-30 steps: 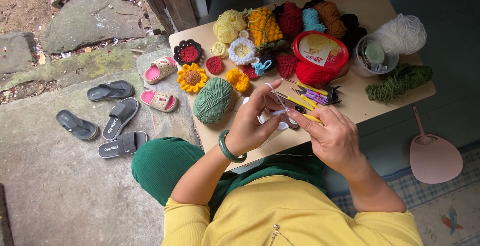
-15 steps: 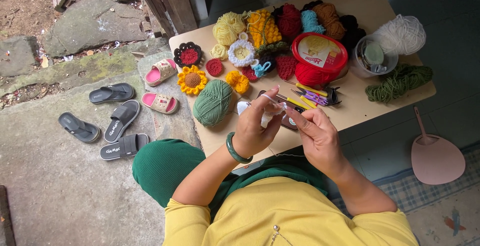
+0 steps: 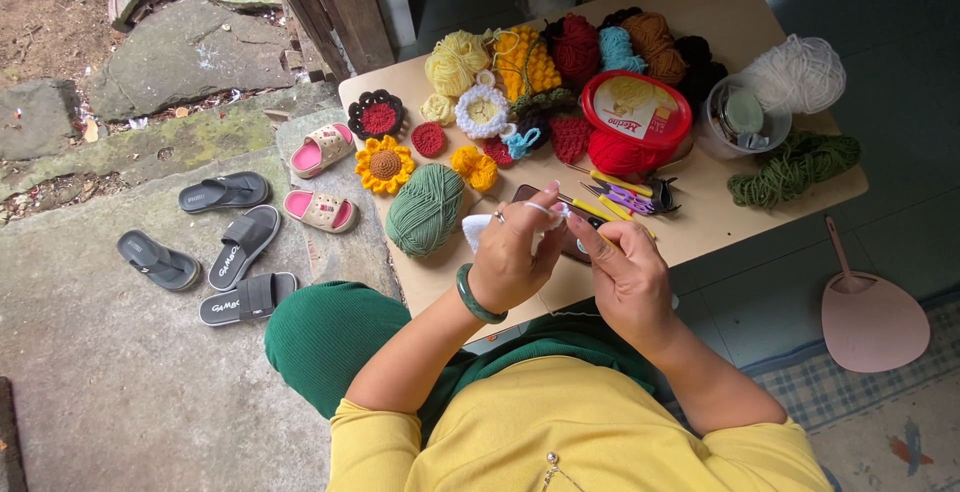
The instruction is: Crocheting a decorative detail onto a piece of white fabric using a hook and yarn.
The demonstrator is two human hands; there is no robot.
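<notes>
Just right of the green yarn ball [image 3: 426,209], the left hand [image 3: 510,262] pinches a small white crochet piece [image 3: 478,230]; the right hand [image 3: 628,277] grips a hook. The piece looks barely begun, while finished flowers [image 3: 385,164] lie behind the ball on the counter [image 3: 720,214].

A light wooden table [image 3: 760,202] stands on dark tiled floor [image 3: 900,72]. Left of the fingers, rough stone paving [image 3: 100,372] carries grey sandals [image 3: 235,247] and pink slippers [image 3: 322,180]. Beyond the fingers rises a wooden doorpost [image 3: 345,7]. Right of them lie a pink dustpan [image 3: 875,317] and checked mat [image 3: 880,402]. Soft daylight.
</notes>
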